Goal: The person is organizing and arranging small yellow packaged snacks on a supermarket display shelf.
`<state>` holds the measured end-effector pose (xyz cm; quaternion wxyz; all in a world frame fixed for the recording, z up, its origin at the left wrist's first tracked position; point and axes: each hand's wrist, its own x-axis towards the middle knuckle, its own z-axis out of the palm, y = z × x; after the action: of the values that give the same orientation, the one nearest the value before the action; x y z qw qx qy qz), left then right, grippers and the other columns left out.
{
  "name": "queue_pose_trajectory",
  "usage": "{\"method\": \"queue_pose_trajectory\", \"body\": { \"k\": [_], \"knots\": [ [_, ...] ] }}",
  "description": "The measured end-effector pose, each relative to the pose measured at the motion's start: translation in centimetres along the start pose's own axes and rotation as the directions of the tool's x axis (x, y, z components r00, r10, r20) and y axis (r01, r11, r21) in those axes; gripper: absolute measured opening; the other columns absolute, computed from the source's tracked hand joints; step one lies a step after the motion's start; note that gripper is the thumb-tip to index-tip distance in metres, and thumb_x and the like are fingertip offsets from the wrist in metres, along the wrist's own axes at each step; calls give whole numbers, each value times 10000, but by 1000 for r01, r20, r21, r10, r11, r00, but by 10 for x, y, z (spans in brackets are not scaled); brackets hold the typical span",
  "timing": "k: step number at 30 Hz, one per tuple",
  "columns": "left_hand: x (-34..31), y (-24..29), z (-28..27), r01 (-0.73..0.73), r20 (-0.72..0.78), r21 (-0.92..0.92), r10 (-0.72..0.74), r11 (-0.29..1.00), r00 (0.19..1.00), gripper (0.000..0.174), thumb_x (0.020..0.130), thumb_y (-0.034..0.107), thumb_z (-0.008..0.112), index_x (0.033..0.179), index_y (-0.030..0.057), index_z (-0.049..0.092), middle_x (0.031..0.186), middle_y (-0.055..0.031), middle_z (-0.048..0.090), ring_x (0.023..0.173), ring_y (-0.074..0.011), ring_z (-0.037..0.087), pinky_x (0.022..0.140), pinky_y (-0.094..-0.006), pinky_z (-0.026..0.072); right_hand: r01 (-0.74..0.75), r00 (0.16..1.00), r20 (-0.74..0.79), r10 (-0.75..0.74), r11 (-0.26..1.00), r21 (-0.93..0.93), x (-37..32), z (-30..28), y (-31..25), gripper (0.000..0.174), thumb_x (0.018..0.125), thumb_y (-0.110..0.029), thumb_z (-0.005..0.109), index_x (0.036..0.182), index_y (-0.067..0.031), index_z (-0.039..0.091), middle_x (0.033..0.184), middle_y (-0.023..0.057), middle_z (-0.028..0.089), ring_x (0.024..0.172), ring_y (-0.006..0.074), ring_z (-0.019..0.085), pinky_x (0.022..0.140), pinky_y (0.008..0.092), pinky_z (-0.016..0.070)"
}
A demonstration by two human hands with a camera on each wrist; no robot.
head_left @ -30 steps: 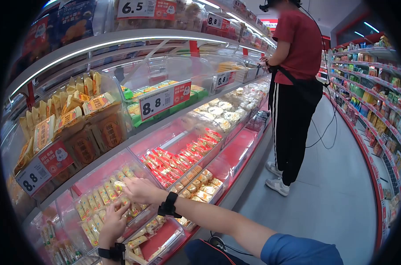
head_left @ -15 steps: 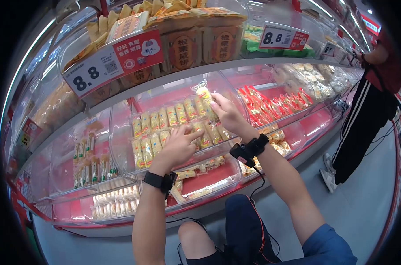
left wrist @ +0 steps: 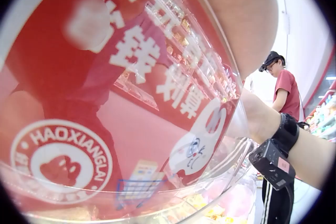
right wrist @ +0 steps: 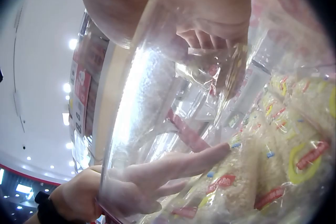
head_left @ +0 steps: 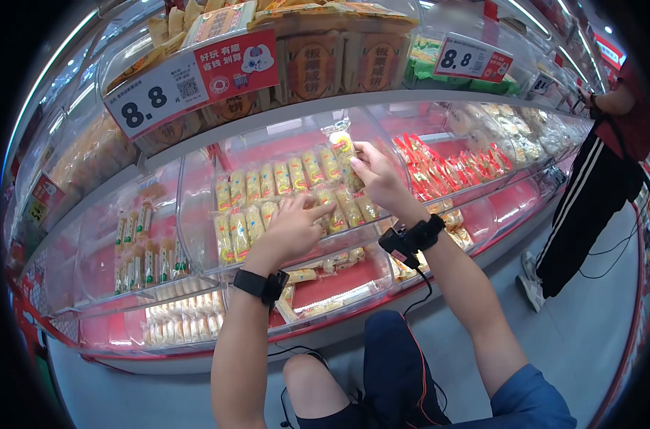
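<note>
My right hand (head_left: pixel 383 184) pinches a wrapped pale-yellow snack bar (head_left: pixel 344 153) at the back right of a clear bin, holding it upright with its wrapper end on top. In the right wrist view, that packet (right wrist: pixel 210 71) shows partly under the fingers. Two rows of similar wrapped bars (head_left: pixel 268 183) stand in the bin. My left hand (head_left: pixel 293 227) lies over the front row, its index finger pointing right; in the right wrist view its straight fingers (right wrist: pixel 194 162) reach to the wrappers. The left wrist view hides the left fingers behind a red sign.
A shelf with a price sign (head_left: pixel 189 86) and boxed packs (head_left: pixel 314 68) overhangs the bin. Red-wrapped snacks (head_left: pixel 454 164) lie to the right, green-marked packs (head_left: pixel 150 261) to the left. A person in black trousers (head_left: pixel 589 207) stands in the right aisle.
The view has swung left and down to face the bin. My right hand has lifted a bar upright from the row; over the last half second both hands have barely moved.
</note>
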<state>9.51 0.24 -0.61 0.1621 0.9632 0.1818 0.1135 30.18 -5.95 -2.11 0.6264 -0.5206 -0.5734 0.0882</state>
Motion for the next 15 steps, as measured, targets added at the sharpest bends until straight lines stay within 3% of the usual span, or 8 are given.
{"method": "queue_pose_trajectory", "body": {
  "k": [2,5,8,11,14,15],
  "knots": [
    [0,-1,0,3,-5,9,-3,1000,1000,488,816,109,435,1291,184,521,1239,-99,449,1182,-277,387,1037,-394,278,-5,1000,1,5,997,83,1,1,2,321,920,-134,494,1191,36,468,986,137,611,887,153,584,780,289,455],
    [1,-2,4,4,-11,2,-4,1000,1000,483,819,111,431,1287,184,525,1241,-98,449,1180,-276,387,1038,-395,276,-157,988,19,156,978,141,-5,-2,-24,329,912,-122,512,1198,35,469,946,115,607,806,112,573,716,257,464],
    [0,1,0,22,-1,-15,-22,1000,1000,487,814,109,436,1288,184,525,1250,-98,444,1181,-277,387,1042,-396,271,-304,951,81,299,950,63,-5,-5,-34,402,866,-118,569,1218,40,457,957,119,619,789,118,591,674,251,474],
    [0,1,0,14,3,-15,-14,1000,1000,493,811,107,435,1289,187,524,1264,-100,437,1190,-282,379,1047,-397,265,-283,938,196,285,958,-38,-5,-4,-23,513,828,-121,620,1266,43,409,1057,124,612,958,151,590,800,257,480],
    [0,2,-1,26,5,-3,-26,1000,1000,494,811,105,432,1288,192,525,1272,-100,432,1194,-286,371,1052,-399,260,-84,992,89,84,996,0,-4,-1,-10,517,750,-129,666,1206,37,488,945,136,655,864,173,639,742,276,502],
    [0,0,0,17,0,-8,-17,1000,1000,494,811,106,431,1288,194,526,1273,-99,431,1195,-287,368,1052,-401,259,-29,999,37,33,995,-98,-5,0,-14,490,745,-130,672,1178,33,512,943,140,656,870,185,642,751,278,504]
  ]
}}
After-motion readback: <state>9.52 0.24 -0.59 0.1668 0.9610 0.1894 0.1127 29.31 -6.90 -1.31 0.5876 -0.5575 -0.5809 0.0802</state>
